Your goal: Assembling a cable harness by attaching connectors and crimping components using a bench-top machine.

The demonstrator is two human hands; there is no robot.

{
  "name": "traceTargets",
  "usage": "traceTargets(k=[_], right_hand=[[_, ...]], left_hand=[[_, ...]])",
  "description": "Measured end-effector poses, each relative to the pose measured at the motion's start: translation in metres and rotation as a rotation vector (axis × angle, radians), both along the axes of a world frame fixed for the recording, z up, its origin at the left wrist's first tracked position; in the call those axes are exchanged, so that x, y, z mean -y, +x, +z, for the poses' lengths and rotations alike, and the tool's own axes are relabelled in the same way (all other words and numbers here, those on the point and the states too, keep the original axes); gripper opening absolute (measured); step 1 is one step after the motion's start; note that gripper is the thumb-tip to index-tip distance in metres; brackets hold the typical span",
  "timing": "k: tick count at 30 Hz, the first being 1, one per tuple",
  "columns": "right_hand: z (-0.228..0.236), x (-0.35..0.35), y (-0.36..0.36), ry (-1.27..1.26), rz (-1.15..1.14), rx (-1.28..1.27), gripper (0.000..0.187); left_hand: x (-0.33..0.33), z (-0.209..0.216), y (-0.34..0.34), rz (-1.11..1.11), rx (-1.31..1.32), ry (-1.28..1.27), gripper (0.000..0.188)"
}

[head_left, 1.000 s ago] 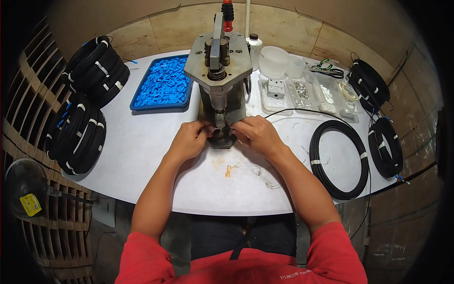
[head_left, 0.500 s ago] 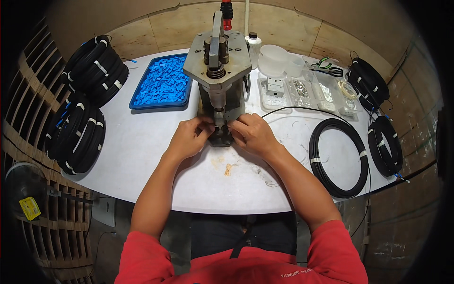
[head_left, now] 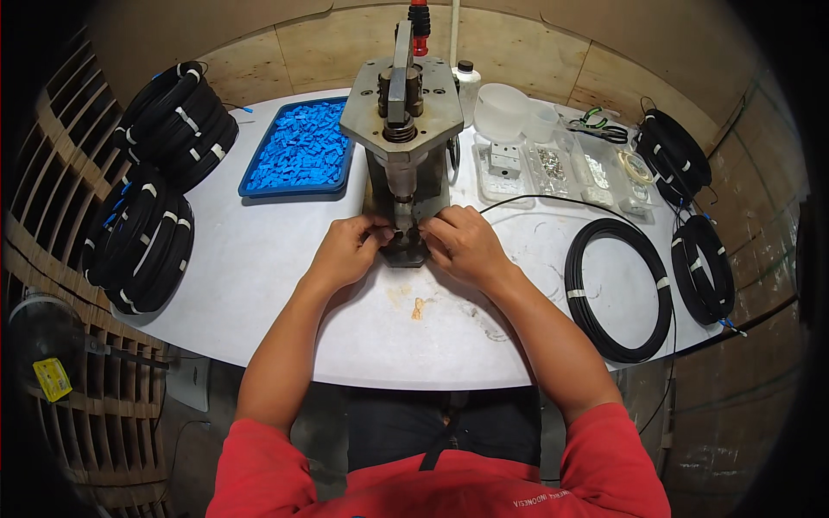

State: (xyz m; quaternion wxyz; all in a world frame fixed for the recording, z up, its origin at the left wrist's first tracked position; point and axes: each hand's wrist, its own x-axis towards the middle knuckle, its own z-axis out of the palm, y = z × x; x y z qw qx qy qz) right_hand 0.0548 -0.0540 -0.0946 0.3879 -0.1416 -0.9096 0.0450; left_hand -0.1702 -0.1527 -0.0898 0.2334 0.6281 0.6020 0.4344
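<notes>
A grey metal bench press [head_left: 401, 164] stands upright in the middle of the table. At its lower tooling, on the left side, my left hand [head_left: 347, 248] is closed in a pinch, and whatever lies between the fingertips is too small and hidden to name. Opposite it, my right hand [head_left: 465, 244] is closed with bent fingers at the right side of the tooling. A thin black cable [head_left: 553, 197] leads from behind this hand across to a black cable coil [head_left: 573, 289] lying flat on the right. The cable's end is hidden by the fingers and the press.
A blue tray [head_left: 249, 186] full of small blue pieces sits left of the press. Stacked black coils [head_left: 138, 250] stand at the left edge, more coils [head_left: 704, 268] at the right. Behind my right hand are clear containers [head_left: 553, 168], a white bottle [head_left: 466, 91] and scissors [head_left: 596, 128].
The view has shifted very slightly. Both hands stay at the press tooling, with only small finger movement on the left.
</notes>
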Motion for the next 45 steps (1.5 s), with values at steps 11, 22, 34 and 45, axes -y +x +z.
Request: traceTargets(k=[11,22,34,45], right_hand=[[0.002,0.003,-0.001,-0.001,-0.008,-0.003,0.016],[0.004,0.004,0.000,-0.003,-0.010,-0.013,0.016],[0.006,-0.001,0.004,-0.053,-0.015,0.009,0.018],[0.007,-0.004,0.010,-0.023,-0.031,0.062,0.014]], left_hand=[[0.002,0.005,0.003,0.007,-0.007,-0.047,0.021],[0.001,0.002,0.001,0.001,0.015,-0.044,0.021],[0.001,0.002,0.001,-0.004,0.018,-0.063,0.022],[0.002,0.005,0.002,0.009,-0.014,-0.074,0.023]])
